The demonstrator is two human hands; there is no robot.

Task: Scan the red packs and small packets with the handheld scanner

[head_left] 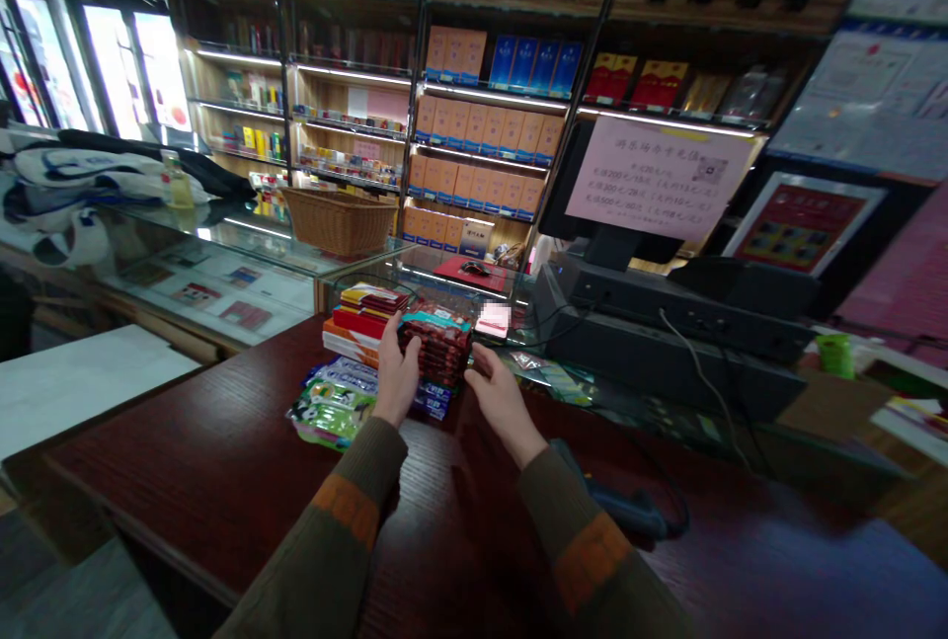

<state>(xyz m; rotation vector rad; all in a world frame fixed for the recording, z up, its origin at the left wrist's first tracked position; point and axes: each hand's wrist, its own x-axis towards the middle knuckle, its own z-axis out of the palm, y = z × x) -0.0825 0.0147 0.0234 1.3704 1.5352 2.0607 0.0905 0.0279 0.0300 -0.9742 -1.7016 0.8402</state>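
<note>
I have the dark red packets point(438, 348) stacked on the counter point(259, 441), between my two hands; I judge this step as squaring the pile. My left hand point(396, 377) is at its left side, fingers apart; my right hand point(504, 402) has fingers loosely apart beside the other edge, contact I cannot tell. Moving the pile would call for even pressure from both sides.

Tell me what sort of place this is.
Most likely a small shop's checkout: shelves carry rows of matching boxes, a glass display case stands beside the dark counter, and what looks like a corded handheld scanner lies on it.
</note>
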